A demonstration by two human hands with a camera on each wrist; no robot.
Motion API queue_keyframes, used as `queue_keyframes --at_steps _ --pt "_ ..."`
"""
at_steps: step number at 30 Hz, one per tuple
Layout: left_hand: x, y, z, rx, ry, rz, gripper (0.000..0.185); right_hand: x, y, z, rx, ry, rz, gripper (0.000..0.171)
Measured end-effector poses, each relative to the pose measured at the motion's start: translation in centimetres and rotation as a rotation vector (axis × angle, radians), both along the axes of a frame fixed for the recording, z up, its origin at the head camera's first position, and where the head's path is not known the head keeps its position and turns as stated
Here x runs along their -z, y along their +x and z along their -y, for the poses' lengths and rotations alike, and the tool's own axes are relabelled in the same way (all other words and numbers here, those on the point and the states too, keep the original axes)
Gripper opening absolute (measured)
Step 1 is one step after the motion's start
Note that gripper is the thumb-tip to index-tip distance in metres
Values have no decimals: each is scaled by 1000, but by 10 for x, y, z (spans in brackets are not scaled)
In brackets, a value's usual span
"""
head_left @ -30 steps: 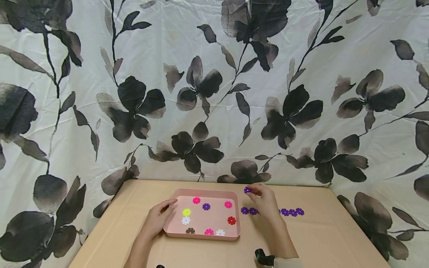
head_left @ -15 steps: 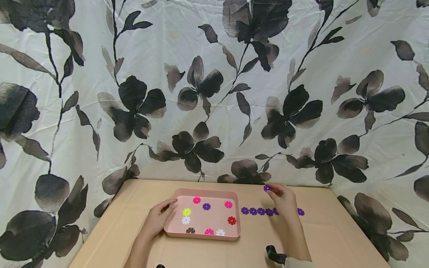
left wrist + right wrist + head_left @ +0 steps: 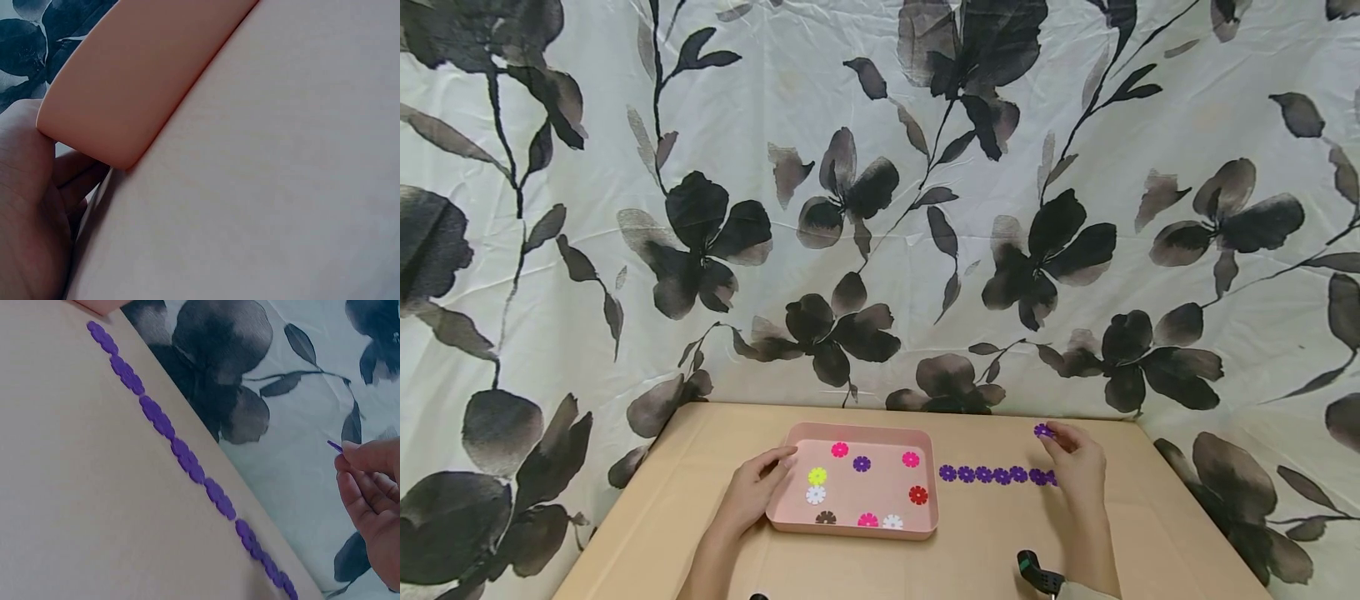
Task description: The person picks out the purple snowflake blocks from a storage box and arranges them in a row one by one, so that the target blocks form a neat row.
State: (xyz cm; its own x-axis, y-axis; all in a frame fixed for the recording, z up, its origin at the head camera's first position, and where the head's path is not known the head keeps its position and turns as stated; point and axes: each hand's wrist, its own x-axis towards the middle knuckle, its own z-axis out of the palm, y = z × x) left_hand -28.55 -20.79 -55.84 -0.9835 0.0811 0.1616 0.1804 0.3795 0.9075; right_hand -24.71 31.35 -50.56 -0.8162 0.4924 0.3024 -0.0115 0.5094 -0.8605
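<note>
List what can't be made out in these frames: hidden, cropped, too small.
- Row of purple discs, head view: its right end is hidden behind the right hand, so no full count.
- Pinched purple disc, right wrist view: edge-on, shape unreadable.
- Pink tray, left wrist view: only a corner shows; contents out of frame.
- Left hand, head view: fingertips hidden behind the tray rim.

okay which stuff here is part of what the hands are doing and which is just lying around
In use: purple disc pinched by right hand; purple row on the table; pink tray held by left hand.
Lying about: floral cloth; the tray's other-coloured discs.
</note>
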Motion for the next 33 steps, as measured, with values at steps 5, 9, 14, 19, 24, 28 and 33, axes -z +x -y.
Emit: queue_keyframes --at_steps 5,9,14,19,24,28,33 --pt "1 0 0 -3 5 -1 35 6 6 -11 47 -66 58 32" --pt "3 -1 0 -8 8 6 36 11 10 -19 61 -93 107 33" --pt "2 0 0 -4 8 6 35 20 16 -30 122 -97 116 34" --pt "3 0 0 -2 -2 4 34 29 21 -39 196 -125 124 35" --pt "2 0 0 -1 -1 3 36 37 22 -48 235 -157 152 39" --pt "2 0 0 0 0 1 36 42 21 -52 253 -110 153 36" --pt "3 -1 0 -9 -16 -4 33 45 20 -52 263 -30 158 31"
